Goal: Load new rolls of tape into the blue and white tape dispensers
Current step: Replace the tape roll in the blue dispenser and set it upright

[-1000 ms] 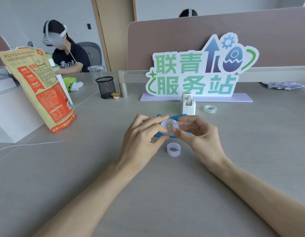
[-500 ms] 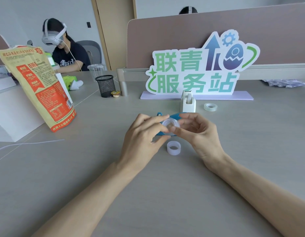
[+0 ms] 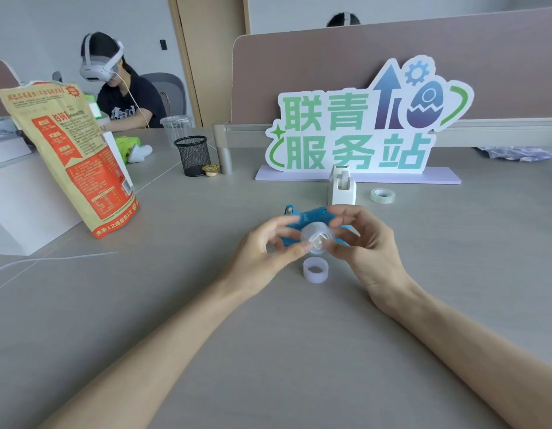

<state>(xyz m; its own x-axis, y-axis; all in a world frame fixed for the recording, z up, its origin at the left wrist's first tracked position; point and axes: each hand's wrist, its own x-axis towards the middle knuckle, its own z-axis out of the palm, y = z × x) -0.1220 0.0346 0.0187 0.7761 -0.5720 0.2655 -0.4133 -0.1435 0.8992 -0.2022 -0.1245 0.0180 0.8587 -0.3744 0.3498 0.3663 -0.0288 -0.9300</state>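
Observation:
Both my hands hold a clear tape roll (image 3: 317,238) with a white hub in its centre, just above the table. My left hand (image 3: 265,252) pinches its left side with fingertips. My right hand (image 3: 366,243) grips it from the right. Behind the roll lies the blue tape dispenser (image 3: 308,216) on the table, partly hidden by my fingers. An empty pale ring core (image 3: 315,270) lies on the table under my hands. The white tape dispenser (image 3: 342,185) stands upright farther back, with another clear tape roll (image 3: 382,195) lying to its right.
A large sign with green characters (image 3: 358,128) stands behind the dispensers. A tall snack bag (image 3: 70,153) leans at the left against a white box (image 3: 17,205). A black mesh cup (image 3: 192,155) and a small jelly cup (image 3: 211,170) sit mid-left. A person with a headset sits far left.
My hands have turned the roll so its white hub faces me. My left fingers have loosened to a fingertip pinch. The camera view has dipped slightly.

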